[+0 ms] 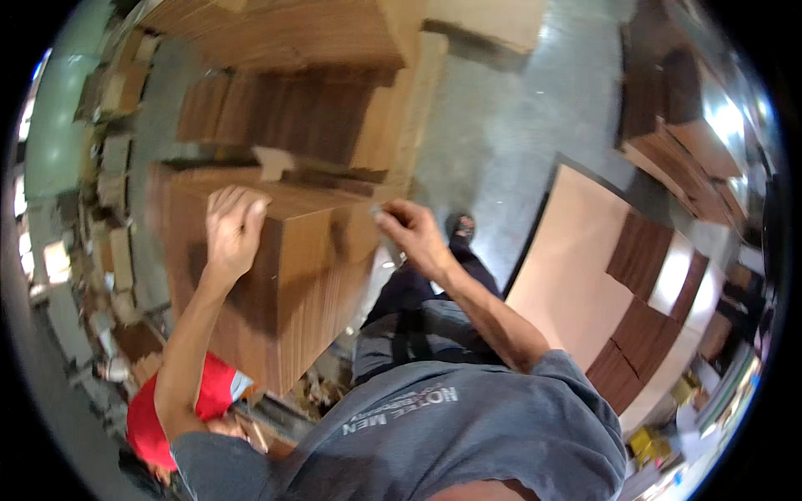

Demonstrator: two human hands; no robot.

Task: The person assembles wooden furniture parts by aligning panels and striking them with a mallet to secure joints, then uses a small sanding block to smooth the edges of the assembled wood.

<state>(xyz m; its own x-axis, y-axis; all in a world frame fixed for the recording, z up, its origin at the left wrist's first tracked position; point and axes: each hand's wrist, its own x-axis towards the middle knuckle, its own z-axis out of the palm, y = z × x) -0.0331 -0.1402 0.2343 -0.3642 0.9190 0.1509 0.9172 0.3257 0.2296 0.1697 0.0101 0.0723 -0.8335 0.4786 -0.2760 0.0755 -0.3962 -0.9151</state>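
A tall stack of flat brown cardboard sheets (pixel 292 275) stands in front of me. My left hand (pixel 232 227) lies on its top, fingers curled over the upper edge. At the stack's right top corner my right hand (pixel 411 234) has its fingertips pinched together. Something small and pale shows between them, too blurred to name. Both forearms reach up from my grey shirt at the bottom of the view.
More cardboard stacks (pixel 284 50) rise behind and to the left. A large pale board with brown sheets on it (pixel 585 275) lies on the grey concrete floor (pixel 501 125) at the right. A red cloth or cap (pixel 150 417) shows at lower left. My dark shoe (pixel 461 225) is below.
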